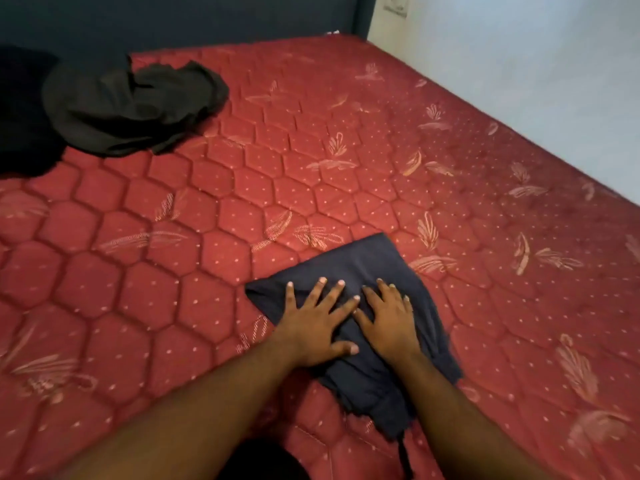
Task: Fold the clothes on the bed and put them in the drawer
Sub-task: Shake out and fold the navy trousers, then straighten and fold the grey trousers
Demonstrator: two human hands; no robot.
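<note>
A dark navy garment [367, 261] lies folded into a rough rectangle on the red quilted mattress [207, 237], near its front edge. My left hand [317, 323] presses flat on the garment's left part, fingers spread. Beside it, my right hand [388, 317] lies flat on the middle of the garment with straight fingers. A frayed end of the garment trails toward me between my forearms. No drawer is in view.
A crumpled black garment [138, 105] lies at the far left of the mattress, with more dark cloth [24, 112] at the left edge. A dark headboard [173, 19] stands behind. A pale wall [519, 64] runs along the mattress's right side.
</note>
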